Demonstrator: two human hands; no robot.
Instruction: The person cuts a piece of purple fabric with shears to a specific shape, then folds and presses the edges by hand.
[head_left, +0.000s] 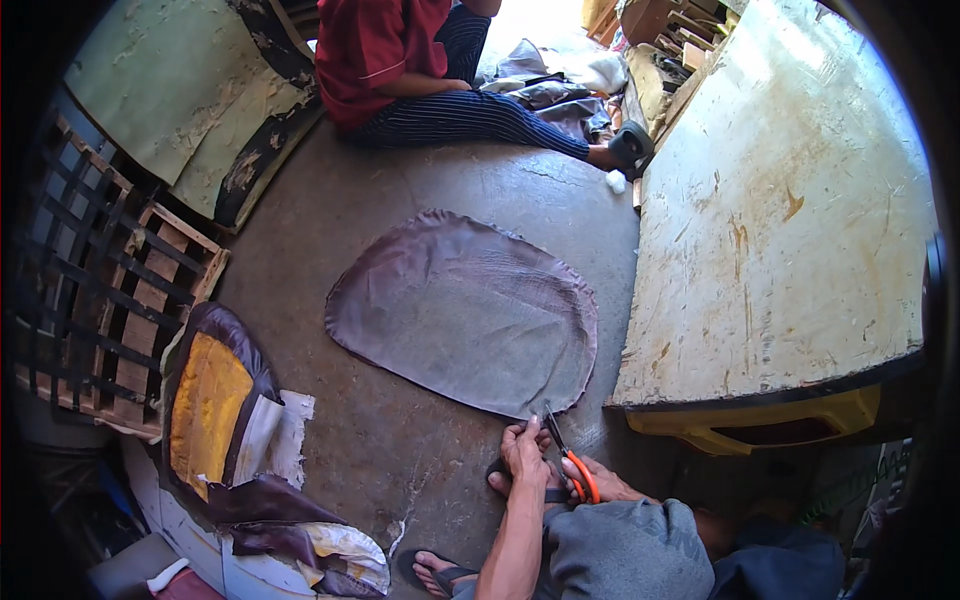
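A large oval piece of dark maroon leather-like cover (455, 315) lies spread on the floor, its greyish underside up and its rim gathered and wrinkled. My left hand (525, 450) pinches the near edge of this cover between closed fingers. Just right of it, my right hand (608, 484) is wrapped round a pair of scissors (583, 477) with orange handles. The dark blades point up and away from me and meet the cover's near edge beside my left fingers. Part of the right hand is hidden behind the handles and my knee.
A seated person (385, 70) in a red top has a leg stretched across the far floor. At right stands a scuffed pale board (770, 240) above a yellow piece. Left are a webbed wooden frame (125, 300) and a torn cushion with yellow foam (205, 405).
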